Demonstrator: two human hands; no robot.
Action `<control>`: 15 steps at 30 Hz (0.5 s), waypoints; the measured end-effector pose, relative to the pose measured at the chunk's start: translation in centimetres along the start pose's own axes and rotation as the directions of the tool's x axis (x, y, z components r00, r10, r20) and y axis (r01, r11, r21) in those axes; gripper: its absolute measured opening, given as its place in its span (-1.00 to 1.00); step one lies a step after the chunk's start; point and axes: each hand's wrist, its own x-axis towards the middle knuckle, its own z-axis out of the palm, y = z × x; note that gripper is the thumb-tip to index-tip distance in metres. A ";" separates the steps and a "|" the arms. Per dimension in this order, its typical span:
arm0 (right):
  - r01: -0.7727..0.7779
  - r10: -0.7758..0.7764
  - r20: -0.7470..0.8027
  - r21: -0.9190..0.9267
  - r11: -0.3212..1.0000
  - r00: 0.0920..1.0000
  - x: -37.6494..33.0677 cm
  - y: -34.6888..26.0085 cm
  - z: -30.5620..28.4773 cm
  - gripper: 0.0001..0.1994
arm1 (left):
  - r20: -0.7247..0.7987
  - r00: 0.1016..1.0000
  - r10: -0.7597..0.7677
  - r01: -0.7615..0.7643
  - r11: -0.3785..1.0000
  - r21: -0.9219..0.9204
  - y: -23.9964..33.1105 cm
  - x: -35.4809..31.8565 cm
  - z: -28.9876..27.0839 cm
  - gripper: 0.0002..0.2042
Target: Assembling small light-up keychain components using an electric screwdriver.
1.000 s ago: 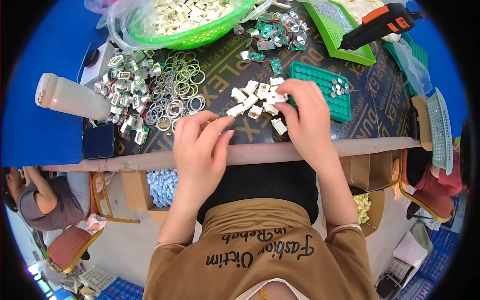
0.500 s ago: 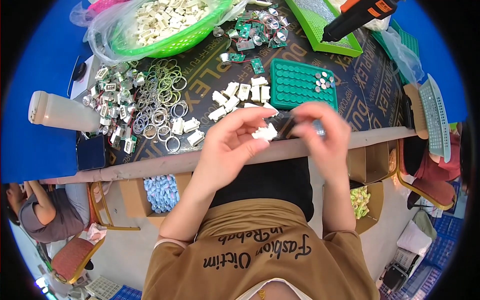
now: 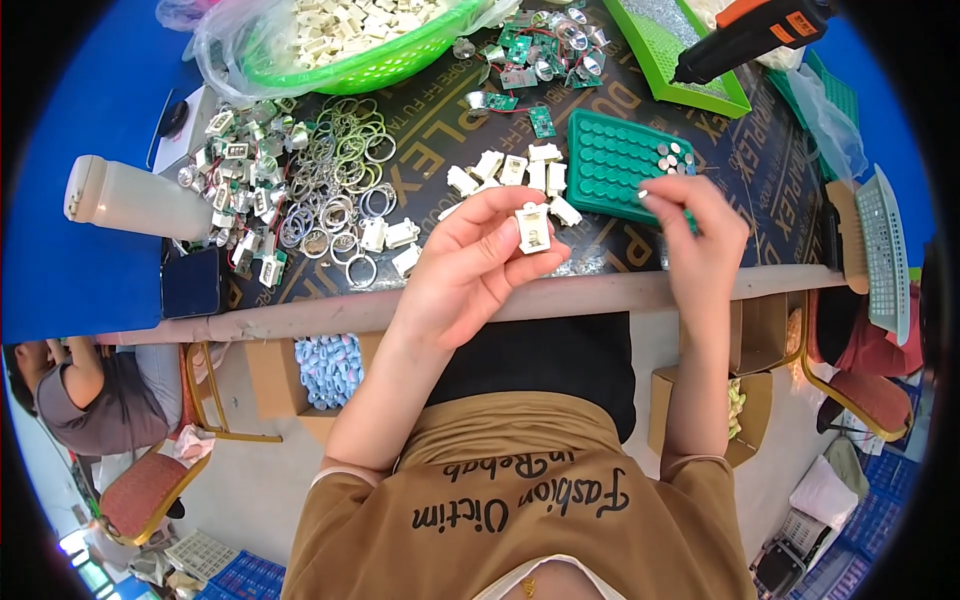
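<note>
My left hand [image 3: 470, 262] holds a small cream plastic casing [image 3: 533, 222] between thumb and fingers, its hollow side with a little metal contact turned up. Beside the green tray, my right hand [image 3: 700, 232] is raised with thumb and forefinger pinched. A tiny pale spot shows at those fingertips; whether it is a piece or a nail I cannot make out. The green tray [image 3: 608, 160] has rows of round pockets, and several silver button cells [image 3: 672, 158] lie on its right side. More cream casings [image 3: 514, 169] lie loose beyond my left hand.
A green basket [image 3: 400, 62] of casings stands at the back left. Wired circuit boards [image 3: 240, 180], key rings [image 3: 345, 190] and a white bottle [image 3: 135, 198] lie to the left. A black glue gun [image 3: 740, 50] rests over a lime tray [image 3: 722, 97]. Cartons [image 3: 275, 375] stand below the table edge.
My right hand has moved right and up to the green tray's near edge, fingers now pinched. My left hand has turned the casing so its hollow side shows. The view has shifted slightly.
</note>
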 end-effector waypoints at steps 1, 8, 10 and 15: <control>-0.030 0.024 0.076 0.082 0.996 0.997 -0.3 -1.7 0.2 -0.86 | -0.003 1.000 -0.001 0.001 1.000 -0.001 0.0 -0.1 0.0 -0.69; 0.307 -0.309 -0.011 0.153 0.939 0.951 -1.0 -4.9 3.7 -0.78 | 0.002 0.997 0.075 -0.075 0.996 0.053 -0.7 -0.3 0.5 -0.74; 0.348 -0.349 -0.004 0.089 0.933 0.937 -0.9 -5.1 3.7 -0.78 | -0.034 0.995 0.095 -0.093 0.993 0.069 -0.7 -0.3 0.7 -0.75; 0.427 -0.427 0.022 -0.100 0.899 0.904 -1.0 -5.7 3.4 -0.78 | 0.022 0.993 0.115 -0.117 0.984 0.131 -0.8 -0.4 0.5 -0.77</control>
